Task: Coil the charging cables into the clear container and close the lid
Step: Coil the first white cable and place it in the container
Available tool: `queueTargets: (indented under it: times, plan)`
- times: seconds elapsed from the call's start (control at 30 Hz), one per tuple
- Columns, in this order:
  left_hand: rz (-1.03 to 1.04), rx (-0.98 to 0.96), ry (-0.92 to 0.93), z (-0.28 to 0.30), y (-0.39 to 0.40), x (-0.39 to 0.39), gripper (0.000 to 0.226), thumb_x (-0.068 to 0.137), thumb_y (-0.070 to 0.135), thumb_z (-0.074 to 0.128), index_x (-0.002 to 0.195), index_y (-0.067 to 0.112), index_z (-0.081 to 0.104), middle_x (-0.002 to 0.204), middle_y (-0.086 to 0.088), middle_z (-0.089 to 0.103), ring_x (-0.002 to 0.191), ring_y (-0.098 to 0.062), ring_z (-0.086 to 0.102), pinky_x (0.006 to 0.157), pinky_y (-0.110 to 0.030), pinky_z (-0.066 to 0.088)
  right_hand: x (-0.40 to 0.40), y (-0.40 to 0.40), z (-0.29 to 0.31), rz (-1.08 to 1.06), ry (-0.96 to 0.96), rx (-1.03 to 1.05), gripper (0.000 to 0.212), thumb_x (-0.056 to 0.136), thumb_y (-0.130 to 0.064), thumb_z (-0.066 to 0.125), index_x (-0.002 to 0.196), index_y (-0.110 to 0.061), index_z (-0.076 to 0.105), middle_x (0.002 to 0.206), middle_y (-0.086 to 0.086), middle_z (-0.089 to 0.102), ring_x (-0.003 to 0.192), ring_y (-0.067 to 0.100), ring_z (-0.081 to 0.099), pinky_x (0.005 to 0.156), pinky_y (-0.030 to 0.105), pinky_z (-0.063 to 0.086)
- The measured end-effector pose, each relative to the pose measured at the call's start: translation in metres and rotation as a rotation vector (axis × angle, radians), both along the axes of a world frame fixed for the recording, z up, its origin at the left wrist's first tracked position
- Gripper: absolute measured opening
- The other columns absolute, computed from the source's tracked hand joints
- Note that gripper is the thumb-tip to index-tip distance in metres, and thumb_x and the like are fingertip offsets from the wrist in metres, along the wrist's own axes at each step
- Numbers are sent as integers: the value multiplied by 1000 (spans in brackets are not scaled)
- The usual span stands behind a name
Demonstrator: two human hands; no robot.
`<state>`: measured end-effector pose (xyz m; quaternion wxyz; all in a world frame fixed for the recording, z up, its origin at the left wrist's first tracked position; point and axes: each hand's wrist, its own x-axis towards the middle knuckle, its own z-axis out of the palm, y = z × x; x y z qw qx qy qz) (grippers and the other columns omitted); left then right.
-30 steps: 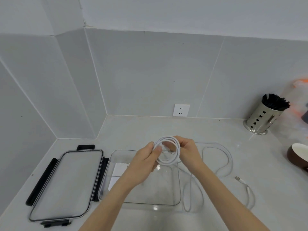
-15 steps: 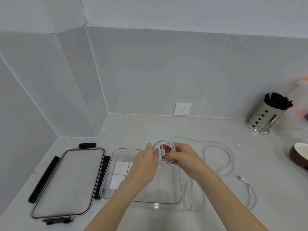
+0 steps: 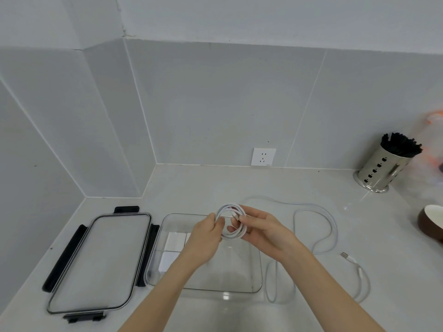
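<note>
I see my left hand [image 3: 206, 238] and right hand [image 3: 260, 227] both pinching the coiled white cable [image 3: 231, 221], which hangs right above the open clear box [image 3: 256, 279], so it only needs to go straight down.

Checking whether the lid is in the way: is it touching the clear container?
Cannot tell. In the head view the lid's right-hand black clips sit right against the container's left wall, with no plain gap or contact visible.
</note>
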<state>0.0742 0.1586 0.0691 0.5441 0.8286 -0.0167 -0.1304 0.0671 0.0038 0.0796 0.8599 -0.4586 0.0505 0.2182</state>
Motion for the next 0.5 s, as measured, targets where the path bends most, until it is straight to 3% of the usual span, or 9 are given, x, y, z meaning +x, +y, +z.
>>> queueTargets:
  times: [0.07,0.17,0.23,0.3,0.4,0.5]
  plan:
    - [25,79,-10,-3,0,1,31,97,23,35,69,10,37,67,-4,43,62,-19,40,57,-28,32,-2,0,1,-27,-32,-48,51,66,13,66,114,-3,60,82,9,72,76,19,69,73,27,57]
    - [39,188,-20,0,-3,0,36,98,22,33,63,13,33,76,-19,52,73,-31,46,64,-32,31,-6,7,5,-86,-205,-464,64,63,16,70,118,-14,56,92,8,67,79,17,65,76,28,56]
    - [27,245,-25,1,-6,-3,37,98,20,32,61,15,29,90,-30,57,74,-32,44,65,-31,31,-9,15,5,-169,-338,-673,57,67,12,70,111,-21,56,89,2,62,74,10,61,75,24,53]
    - [14,263,-11,2,-8,-4,37,98,19,31,61,15,29,85,-27,56,73,-27,43,66,-31,33,-11,20,1,-265,-472,-809,47,73,3,70,104,-29,54,83,-5,60,70,4,58,72,16,49]
    - [24,125,105,2,-8,-3,35,96,19,35,61,16,30,60,-6,43,52,-20,42,54,-29,36,-9,18,-12,-374,-698,-1071,29,79,-18,68,102,-32,58,82,-9,65,78,4,56,74,11,44]
    - [45,-146,266,8,-5,-4,32,94,21,41,66,16,27,52,-1,32,34,-10,29,37,-17,23,-3,15,-26,-606,-953,-1327,19,79,-31,61,88,-19,72,88,-7,68,86,4,52,79,10,41]
